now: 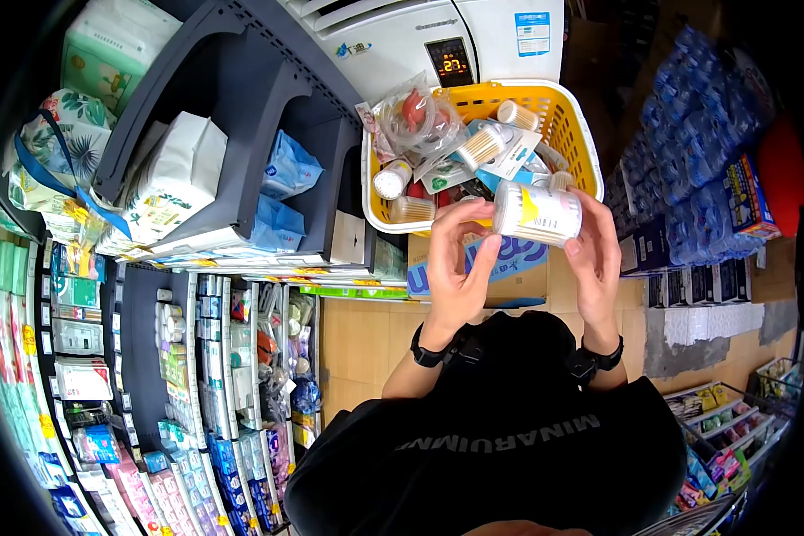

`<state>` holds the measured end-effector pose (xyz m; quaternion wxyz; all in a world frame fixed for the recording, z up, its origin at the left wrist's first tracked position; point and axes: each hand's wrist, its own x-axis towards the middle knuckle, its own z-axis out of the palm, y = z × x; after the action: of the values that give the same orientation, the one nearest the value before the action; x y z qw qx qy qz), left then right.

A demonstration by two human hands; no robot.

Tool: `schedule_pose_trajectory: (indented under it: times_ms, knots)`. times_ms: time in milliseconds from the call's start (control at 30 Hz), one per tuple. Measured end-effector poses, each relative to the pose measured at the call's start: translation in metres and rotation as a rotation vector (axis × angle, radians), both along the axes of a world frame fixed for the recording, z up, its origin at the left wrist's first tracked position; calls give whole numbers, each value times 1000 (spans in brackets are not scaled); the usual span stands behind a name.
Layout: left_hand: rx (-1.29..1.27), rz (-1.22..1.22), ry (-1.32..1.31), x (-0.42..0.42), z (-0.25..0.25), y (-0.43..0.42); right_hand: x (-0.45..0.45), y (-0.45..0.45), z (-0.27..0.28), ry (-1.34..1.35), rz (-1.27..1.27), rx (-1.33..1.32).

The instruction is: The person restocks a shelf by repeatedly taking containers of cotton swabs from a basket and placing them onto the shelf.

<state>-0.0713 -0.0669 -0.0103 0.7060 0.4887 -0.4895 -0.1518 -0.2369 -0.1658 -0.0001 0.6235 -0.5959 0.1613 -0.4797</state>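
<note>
A white cylindrical container (538, 213) with a yellow patch and a printed label lies on its side between my two hands, above the near rim of a yellow basket (573, 121). My left hand (464, 259) is at its left end, fingers curled against it. At its right end, my right hand (593, 253) grips it with thumb and fingers. Inside the basket are a tub of cotton swabs (481, 146), a white round container (392, 180), a clear plastic bag (413, 114) and several other packaged goods.
Behind the basket is a white appliance (500, 31) with a lit display. Grey shelving (232, 98) with tissue packs stands at the left, above rows of shelved goods. Wrapped bottle packs (697, 134) are stacked at the right. A cardboard box (518, 275) sits below the basket.
</note>
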Motion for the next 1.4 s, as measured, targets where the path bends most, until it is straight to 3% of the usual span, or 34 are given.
schedule_pose_trajectory:
  times_ms: [100,267,500,700,1067,1400]
  knots:
    - [4,44,-2,2,5,-4,0,-1,-1,7,-8,-10]
    - [104,-171,179,8,8,-3,-1,-3,-1,10,-3,-10]
    - [127,-179,231,4,12,1,4,-1,0,19,-16,65]
    - [96,-96,46,-5,13,-1,4,-8,-26,5,112,333]
    - [119,-71,-148,-14,16,6,4,-8,-27,-3,219,443]
    - [163,-69,-62,-19,20,2,3,-4,-24,18,154,433]
